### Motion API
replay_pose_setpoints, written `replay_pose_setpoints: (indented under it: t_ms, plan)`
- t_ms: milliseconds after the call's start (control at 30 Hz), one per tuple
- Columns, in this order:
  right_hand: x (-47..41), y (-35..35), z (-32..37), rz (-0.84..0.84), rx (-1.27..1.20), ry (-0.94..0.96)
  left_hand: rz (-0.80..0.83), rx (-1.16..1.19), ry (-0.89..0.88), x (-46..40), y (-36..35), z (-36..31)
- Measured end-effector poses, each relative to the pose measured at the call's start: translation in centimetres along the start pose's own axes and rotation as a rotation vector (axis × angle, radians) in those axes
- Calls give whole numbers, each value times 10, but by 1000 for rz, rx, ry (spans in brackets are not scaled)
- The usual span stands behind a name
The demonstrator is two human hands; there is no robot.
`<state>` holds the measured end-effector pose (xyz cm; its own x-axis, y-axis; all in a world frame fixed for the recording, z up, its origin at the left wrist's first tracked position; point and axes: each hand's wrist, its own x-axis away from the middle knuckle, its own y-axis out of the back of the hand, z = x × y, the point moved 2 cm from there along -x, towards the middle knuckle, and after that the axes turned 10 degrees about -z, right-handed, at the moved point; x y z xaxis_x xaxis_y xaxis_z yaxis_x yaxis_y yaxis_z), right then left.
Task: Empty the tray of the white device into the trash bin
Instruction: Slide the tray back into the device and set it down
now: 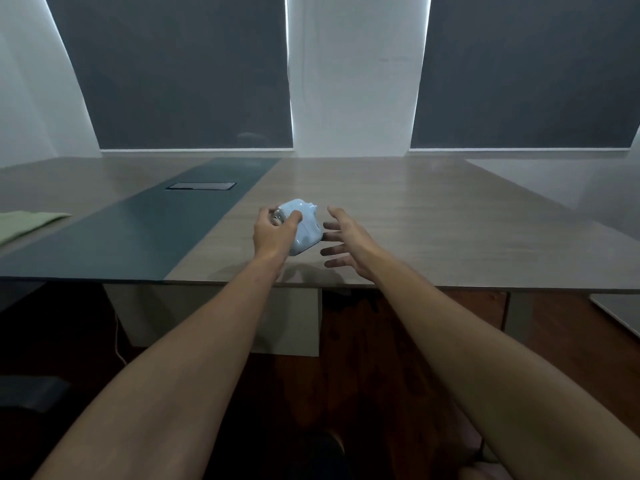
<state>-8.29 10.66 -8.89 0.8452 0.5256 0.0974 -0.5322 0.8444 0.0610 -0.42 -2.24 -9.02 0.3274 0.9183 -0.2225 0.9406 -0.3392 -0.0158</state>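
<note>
The white device (304, 227) is a small rounded plastic unit, tilted just above the wooden table (433, 230) near its front edge. My left hand (275, 232) is shut on its left end, fingers wrapped over a rounded shiny part there. My right hand (346, 242) is open just to the right of the device, fingers spread and pointing at its side, close to it or just touching. The tray cannot be told apart from the body. No trash bin is in view.
A dark teal strip (138, 233) runs across the table's left part, with a black cable hatch (201, 186) set in it. A green cloth (24, 223) lies at the far left. Dark blinds cover the windows behind. A grey surface edge (620, 310) shows lower right.
</note>
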Motion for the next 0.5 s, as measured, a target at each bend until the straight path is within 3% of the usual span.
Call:
replay_pose_setpoints:
  t_ms: [267, 500]
  plan:
    - [-2, -29, -7, 28, 30, 19, -168, -232, -216, -12, 28, 5]
    - [-8, -29, -11, -2, 41, 4, -254, -378, -247, -16, 39, 18]
